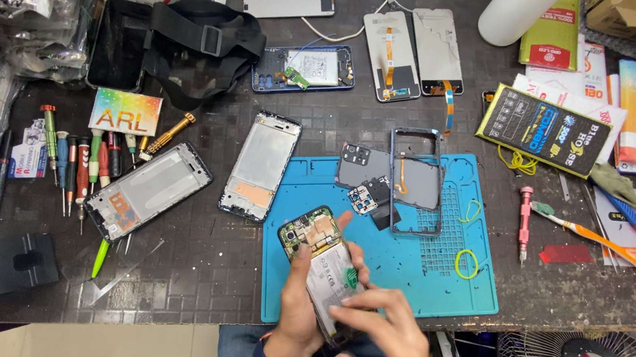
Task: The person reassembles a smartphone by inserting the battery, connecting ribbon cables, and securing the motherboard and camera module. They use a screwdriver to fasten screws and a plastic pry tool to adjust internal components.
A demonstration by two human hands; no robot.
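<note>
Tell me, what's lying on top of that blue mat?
On the blue mat: a phone frame, a dark back cover, small camera parts, yellow rubber bands. Both hands cover its near edge.

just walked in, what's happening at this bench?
A person holds an opened smartphone, back cover off, over the edge of a blue repair mat. The left hand grips it from beneath; the right hand has its fingers on the lower part. Spare phone frames and screwdrivers lie on the table.

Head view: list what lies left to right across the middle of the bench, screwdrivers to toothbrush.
Screwdrivers → dark phone frame → silver phone frame → opened phone in the left hand → blue-rimmed frame → red screwdriver → toothbrush.
</note>
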